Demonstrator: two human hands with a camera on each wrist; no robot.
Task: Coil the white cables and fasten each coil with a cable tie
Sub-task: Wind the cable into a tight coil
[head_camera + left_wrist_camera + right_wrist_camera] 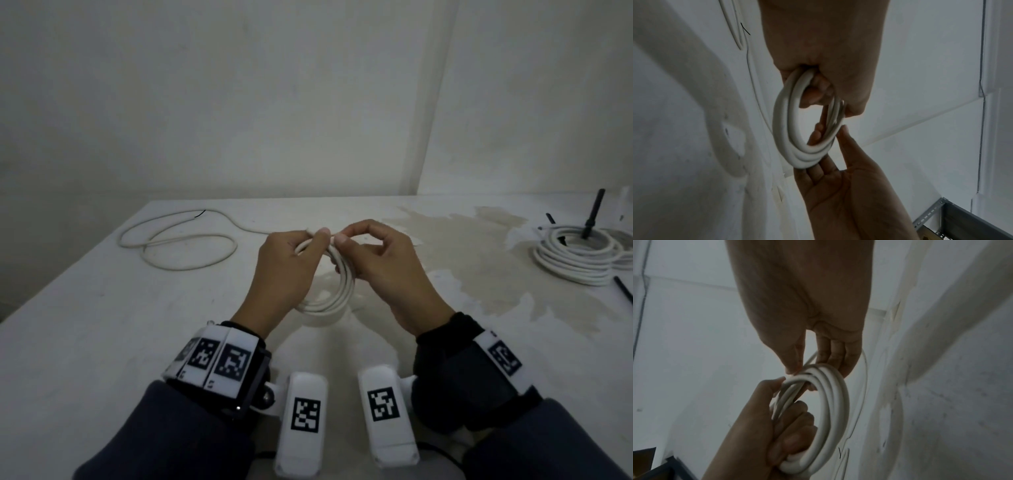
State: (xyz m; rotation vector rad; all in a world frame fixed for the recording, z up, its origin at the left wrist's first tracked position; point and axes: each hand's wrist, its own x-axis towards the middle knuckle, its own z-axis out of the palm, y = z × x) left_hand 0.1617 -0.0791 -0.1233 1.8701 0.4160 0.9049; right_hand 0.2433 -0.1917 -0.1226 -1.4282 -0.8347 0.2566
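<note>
A white cable coil (pixel 342 287) of several turns is held upright just above the white table (pixel 102 325) at the centre. My left hand (pixel 313 240) grips its top left, fingers curled through the ring; the left wrist view shows this grip (pixel 818 91) on the coil (pixel 785 129). My right hand (pixel 342 238) pinches the cable at the top of the coil, thumb against fingers (pixel 813 363), right beside the left thumb. The cable's loose tail (pixel 178 240) lies in wide loops at the back left. No cable tie is on this coil.
Finished white coils (pixel 575 260) lie at the far right, with a black tie tail (pixel 594 212) sticking up and a loose black tie (pixel 623 289) beside them. A stained patch spreads over the table's right half. White walls stand close behind.
</note>
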